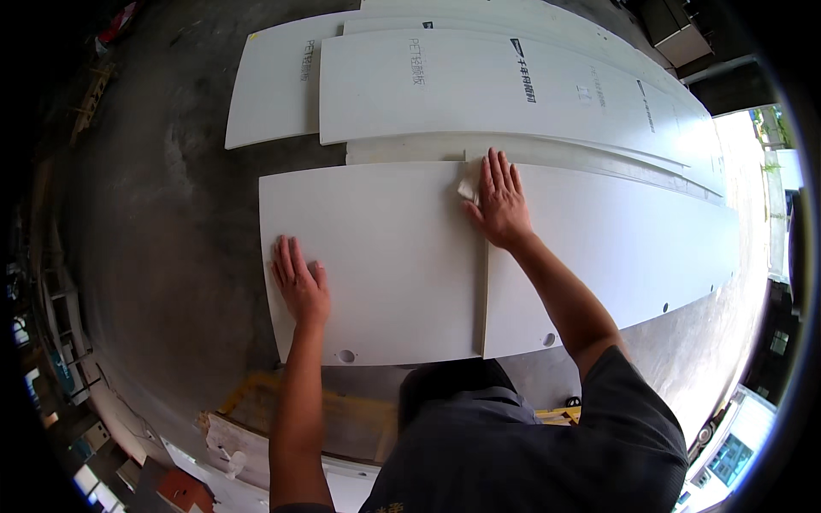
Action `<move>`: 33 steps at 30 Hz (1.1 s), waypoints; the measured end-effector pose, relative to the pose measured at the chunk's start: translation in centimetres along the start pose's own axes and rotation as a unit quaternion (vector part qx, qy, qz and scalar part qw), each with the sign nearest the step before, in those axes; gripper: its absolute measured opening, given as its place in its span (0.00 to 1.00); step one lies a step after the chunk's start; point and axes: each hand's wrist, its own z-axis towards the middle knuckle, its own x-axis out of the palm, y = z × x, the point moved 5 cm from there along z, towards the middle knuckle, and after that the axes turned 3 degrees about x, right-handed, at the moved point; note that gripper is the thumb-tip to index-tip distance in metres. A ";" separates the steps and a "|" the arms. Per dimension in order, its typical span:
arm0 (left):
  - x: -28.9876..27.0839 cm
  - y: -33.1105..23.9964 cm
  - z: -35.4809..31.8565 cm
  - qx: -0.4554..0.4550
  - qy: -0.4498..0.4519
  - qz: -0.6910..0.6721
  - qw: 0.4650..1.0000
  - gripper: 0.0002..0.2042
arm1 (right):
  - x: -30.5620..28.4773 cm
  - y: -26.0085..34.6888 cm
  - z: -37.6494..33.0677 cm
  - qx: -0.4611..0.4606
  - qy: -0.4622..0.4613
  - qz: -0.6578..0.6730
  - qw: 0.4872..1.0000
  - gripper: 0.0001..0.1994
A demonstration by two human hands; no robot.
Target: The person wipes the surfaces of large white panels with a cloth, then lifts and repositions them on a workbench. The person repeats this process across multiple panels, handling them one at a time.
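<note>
A white board (389, 265) with a round hole near its front edge lies flat before me. My left hand (301, 282) rests on its left end, palm down, with the fingers stretched out. A second white board (607, 239) lies to the right, and its left edge meets or overlaps the first board. Near the far end of that seam, my right hand (501, 208) presses flat on a crumpled off-white cloth (468, 188). The cloth shows beside the thumb and forefinger; the rest is hidden beneath the hand. Several round holes run along the right board's front edge.
Beyond the boards lies a stack of more white panels (462, 94) with dark printing. The concrete floor (162, 222) stretches out on the left. Behind me to the lower left is a yellow frame (248, 389), and a red-brown box (184, 489) stands farther off.
</note>
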 end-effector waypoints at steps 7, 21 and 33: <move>-0.3 -1.0 1.1 -0.011 0.011 0.018 1.000 0.31 | -1.2 0.7 0.5 -0.028 0.009 0.015 0.999 0.46; 1.2 7.7 6.5 -0.237 0.051 -0.088 0.966 0.39 | 0.4 -1.8 4.3 0.030 -0.071 -0.038 0.996 0.43; 2.2 11.8 4.6 -0.369 0.218 -0.460 0.778 0.44 | 3.6 7.9 -28.9 0.102 0.097 0.055 0.989 0.47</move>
